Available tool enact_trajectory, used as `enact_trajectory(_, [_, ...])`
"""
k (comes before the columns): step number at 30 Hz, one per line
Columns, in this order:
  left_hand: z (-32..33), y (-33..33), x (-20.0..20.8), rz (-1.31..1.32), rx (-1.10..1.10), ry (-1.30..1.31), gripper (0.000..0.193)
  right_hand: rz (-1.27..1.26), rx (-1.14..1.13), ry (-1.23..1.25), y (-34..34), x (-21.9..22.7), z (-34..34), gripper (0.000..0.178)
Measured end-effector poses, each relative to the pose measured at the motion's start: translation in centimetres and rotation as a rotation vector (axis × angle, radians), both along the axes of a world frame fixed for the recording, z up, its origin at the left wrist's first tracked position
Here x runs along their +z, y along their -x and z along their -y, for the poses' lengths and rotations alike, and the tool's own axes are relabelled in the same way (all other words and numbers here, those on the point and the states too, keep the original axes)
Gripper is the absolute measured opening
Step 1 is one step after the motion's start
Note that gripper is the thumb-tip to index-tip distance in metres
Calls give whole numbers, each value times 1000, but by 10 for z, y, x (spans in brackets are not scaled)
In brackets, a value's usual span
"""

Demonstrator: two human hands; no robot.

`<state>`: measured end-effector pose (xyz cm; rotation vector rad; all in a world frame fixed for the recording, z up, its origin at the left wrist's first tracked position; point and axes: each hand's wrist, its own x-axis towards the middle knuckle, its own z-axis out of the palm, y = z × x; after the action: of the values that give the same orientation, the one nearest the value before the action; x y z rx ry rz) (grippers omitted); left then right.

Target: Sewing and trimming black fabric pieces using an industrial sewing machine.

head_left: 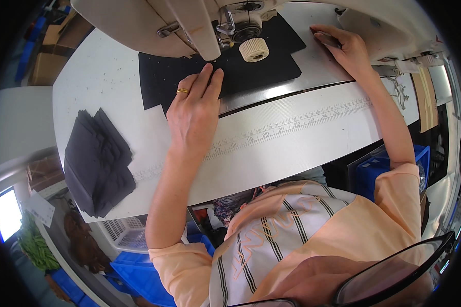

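A piece of black fabric (pixel 261 69) lies under the head of a sewing machine (pixel 202 30). My left hand (pixel 194 105), a gold ring on one finger, rests on the fabric's near edge with its fingers stretched out, the fingertips close to the presser area. The needle itself is hidden behind the machine's parts. Right of the fabric, on the metal plate, my right hand (pixel 349 51) has its fingers curled round a small dark metallic tool (pixel 329 40); most of it is covered, so its kind is unclear. A stack of black fabric pieces (pixel 97 161) lies on the table's left.
The white table (pixel 292 148) has a printed ruler scale (pixel 287 128) along it. A white ribbed dial (pixel 254 50) juts from the machine head. Blue bins (pixel 143 276) and a white basket (pixel 125 233) stand below the left edge. Cardboard boxes (pixel 48 66) are at far left.
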<state>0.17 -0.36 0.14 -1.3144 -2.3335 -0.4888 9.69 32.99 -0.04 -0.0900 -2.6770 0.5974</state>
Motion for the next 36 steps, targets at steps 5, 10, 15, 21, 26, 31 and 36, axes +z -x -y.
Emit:
enact_trajectory(5, [1, -1, 0, 11, 3, -4, 46, 26, -73, 17, -4, -1, 2, 37])
enact_trajectory(10, [2, 3, -3, 121, -17, -91, 48, -48, -48, -9, -2, 0, 4, 36])
enact_trajectory(15, [15, -10, 9, 55, -65, 40, 39, 34, -69, -63, -2, -3, -1, 23])
enact_trajectory(21, [81, -121, 34, 146, -16, 211, 36, 68, -97, -86, 3, -11, -16, 26])
enact_trajectory(26, [110, -149, 46, 464, 103, 175, 31, -18, -51, -73, 0, -5, -9, 26])
enact_trajectory(31, [103, -88, 51, 914, 140, -201, 26, 46, -132, 352, -26, 12, 29, 36])
enact_trajectory(36, [78, -36, 50, 746, -83, 49, 14, 71, 101, 147, -48, 25, 97, 32])
